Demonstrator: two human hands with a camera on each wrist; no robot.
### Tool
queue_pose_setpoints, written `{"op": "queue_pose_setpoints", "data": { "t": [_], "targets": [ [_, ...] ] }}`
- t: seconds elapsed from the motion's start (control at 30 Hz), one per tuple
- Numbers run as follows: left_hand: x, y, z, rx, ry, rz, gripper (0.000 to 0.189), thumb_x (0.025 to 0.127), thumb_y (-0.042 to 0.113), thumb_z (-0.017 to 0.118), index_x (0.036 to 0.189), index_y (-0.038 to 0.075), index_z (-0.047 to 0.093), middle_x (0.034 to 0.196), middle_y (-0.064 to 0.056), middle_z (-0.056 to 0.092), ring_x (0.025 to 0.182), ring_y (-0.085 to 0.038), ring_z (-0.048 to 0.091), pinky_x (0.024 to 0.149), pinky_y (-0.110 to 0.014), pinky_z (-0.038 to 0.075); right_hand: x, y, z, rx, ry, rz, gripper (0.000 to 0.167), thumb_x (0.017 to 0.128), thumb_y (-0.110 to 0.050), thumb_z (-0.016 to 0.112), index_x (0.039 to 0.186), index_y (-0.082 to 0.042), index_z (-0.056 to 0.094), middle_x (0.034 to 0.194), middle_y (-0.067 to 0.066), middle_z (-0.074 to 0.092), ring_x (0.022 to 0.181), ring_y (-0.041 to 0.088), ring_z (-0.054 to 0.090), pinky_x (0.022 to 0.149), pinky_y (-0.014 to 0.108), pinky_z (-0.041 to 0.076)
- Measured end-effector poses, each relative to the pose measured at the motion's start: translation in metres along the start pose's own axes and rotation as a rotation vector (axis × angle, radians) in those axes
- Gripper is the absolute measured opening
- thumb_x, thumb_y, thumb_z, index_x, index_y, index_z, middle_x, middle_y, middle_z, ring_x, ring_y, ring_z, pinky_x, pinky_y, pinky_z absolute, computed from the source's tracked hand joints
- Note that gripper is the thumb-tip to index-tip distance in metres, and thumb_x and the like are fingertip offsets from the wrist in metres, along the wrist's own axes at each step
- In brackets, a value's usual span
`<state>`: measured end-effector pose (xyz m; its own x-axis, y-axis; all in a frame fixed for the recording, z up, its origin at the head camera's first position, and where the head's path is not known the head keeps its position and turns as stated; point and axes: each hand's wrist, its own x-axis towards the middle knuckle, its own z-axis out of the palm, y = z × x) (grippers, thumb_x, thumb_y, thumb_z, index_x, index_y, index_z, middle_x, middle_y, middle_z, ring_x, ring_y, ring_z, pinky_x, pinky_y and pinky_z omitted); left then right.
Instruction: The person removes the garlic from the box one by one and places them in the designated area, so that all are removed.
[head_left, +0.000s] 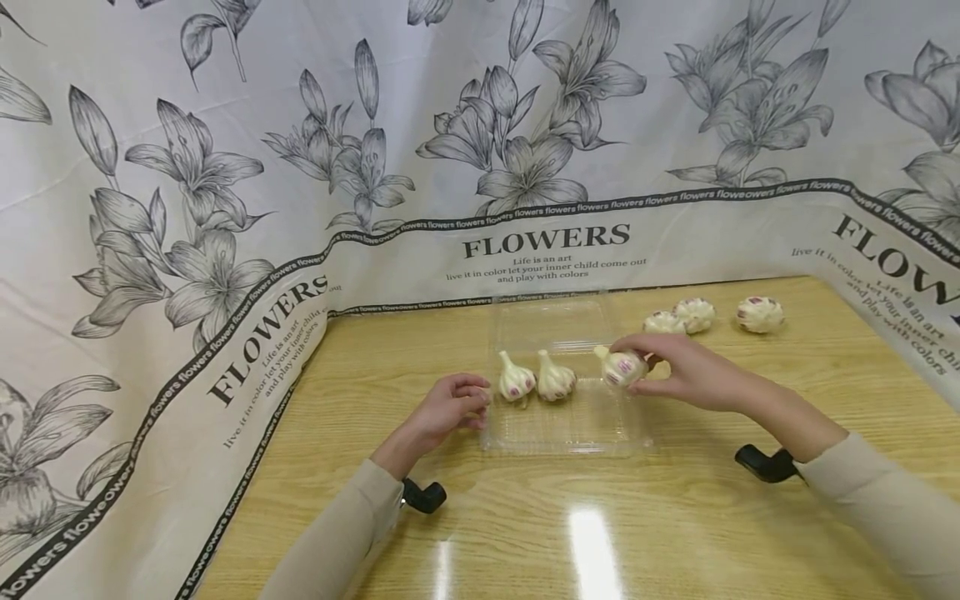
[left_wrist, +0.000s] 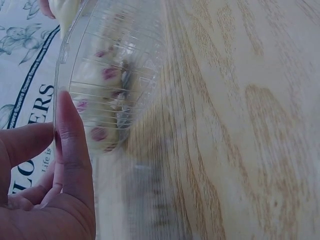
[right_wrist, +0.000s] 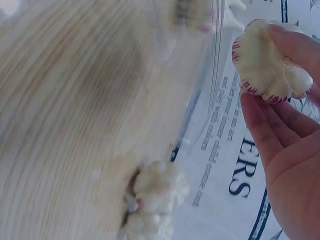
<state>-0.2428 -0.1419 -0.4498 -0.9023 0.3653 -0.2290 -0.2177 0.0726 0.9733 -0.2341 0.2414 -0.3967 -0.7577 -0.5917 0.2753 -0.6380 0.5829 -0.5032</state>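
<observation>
An open clear plastic container (head_left: 570,437) lies at the table's middle with two garlic bulbs (head_left: 517,382) (head_left: 556,379) standing in its left half. My right hand (head_left: 651,360) grips a third garlic bulb (head_left: 621,371) just above the container's right side. The right wrist view shows that garlic bulb (right_wrist: 267,62) held in the fingers (right_wrist: 270,130). My left hand (head_left: 480,398) pinches the container's left edge. In the left wrist view the thumb (left_wrist: 75,150) lies on the container's rim (left_wrist: 59,65), with bulbs (left_wrist: 105,100) showing blurred through the plastic.
Three more garlic bulbs (head_left: 663,322) (head_left: 695,313) (head_left: 760,314) lie on the wooden table (head_left: 675,517) at the back right. A flower-printed cloth (head_left: 225,250) walls in the back, left and right sides. The container's lid (head_left: 555,321) lies open towards the back.
</observation>
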Motion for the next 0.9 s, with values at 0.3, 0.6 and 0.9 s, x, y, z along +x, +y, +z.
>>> {"op": "queue_pose_setpoints", "data": {
  "t": [0.3,0.6,0.9],
  "targets": [
    [0.002,-0.002,-0.001,0.006,-0.007,0.0,0.037,0.103,0.0,0.057,0.137,-0.011,0.05,0.094,-0.006,0.062,0.079,-0.014,0.062,0.068,-0.028,0.06,-0.022,0.025,-0.02,-0.089,0.115,0.053,0.054,0.083,-0.011,0.086,0.131,0.0,0.063,0.114,0.006,0.07,0.096,0.018,0.065,0.083,0.035,0.06],
    [0.001,-0.001,0.0,0.005,-0.003,0.001,0.036,0.103,0.0,0.057,0.137,-0.011,0.05,0.097,-0.009,0.062,0.079,-0.014,0.062,0.068,-0.028,0.06,-0.044,0.051,-0.024,-0.141,0.179,0.143,0.055,0.084,-0.009,0.085,0.131,0.004,0.061,0.115,0.016,0.07,0.1,0.031,0.067,0.081,0.039,0.059],
    [0.001,-0.001,0.0,0.004,-0.006,0.004,0.037,0.103,0.0,0.056,0.137,-0.011,0.049,0.094,-0.006,0.061,0.078,-0.014,0.062,0.068,-0.028,0.06,-0.054,0.073,-0.026,-0.172,0.225,0.141,0.06,0.08,-0.009,0.088,0.131,0.006,0.061,0.112,0.017,0.069,0.094,0.008,0.061,0.077,0.026,0.059]
  ]
}}
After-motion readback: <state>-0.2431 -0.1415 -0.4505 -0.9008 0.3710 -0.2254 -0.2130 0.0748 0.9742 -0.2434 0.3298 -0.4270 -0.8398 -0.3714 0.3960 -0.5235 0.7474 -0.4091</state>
